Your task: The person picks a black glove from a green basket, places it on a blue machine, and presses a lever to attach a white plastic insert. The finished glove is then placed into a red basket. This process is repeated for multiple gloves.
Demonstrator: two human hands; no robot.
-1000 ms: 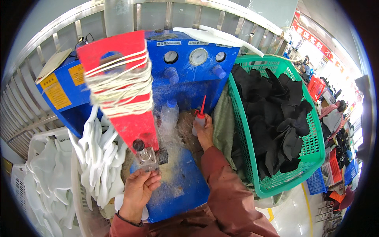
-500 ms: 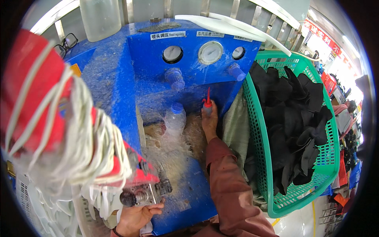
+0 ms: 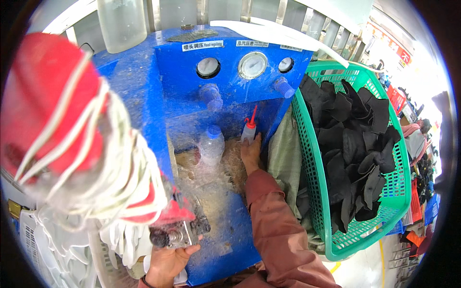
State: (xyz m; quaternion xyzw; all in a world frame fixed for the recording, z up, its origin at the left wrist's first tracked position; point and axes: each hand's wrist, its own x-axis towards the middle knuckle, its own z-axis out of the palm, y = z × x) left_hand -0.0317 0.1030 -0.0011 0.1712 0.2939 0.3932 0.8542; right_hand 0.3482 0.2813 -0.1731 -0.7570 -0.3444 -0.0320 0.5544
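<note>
Three gauges (image 3: 253, 65), two bottles (image 3: 211, 146)

The blue machine housing (image 3: 168, 91) looks like painted metal, its finish dulled and rough with crusted whitish residue, thickest on the worktop (image 3: 216, 201). The squeeze bottle (image 3: 248, 132) under the right hand (image 3: 250, 152) is translucent plastic with a glossy red nozzle. The clear bottle (image 3: 211, 146) beside it is cloudy plastic. The left hand (image 3: 168, 261) grips a shiny metal clamp (image 3: 177, 233). The green basket (image 3: 384, 201) is smooth plastic mesh holding matt black cloth pieces (image 3: 355, 144).
</note>
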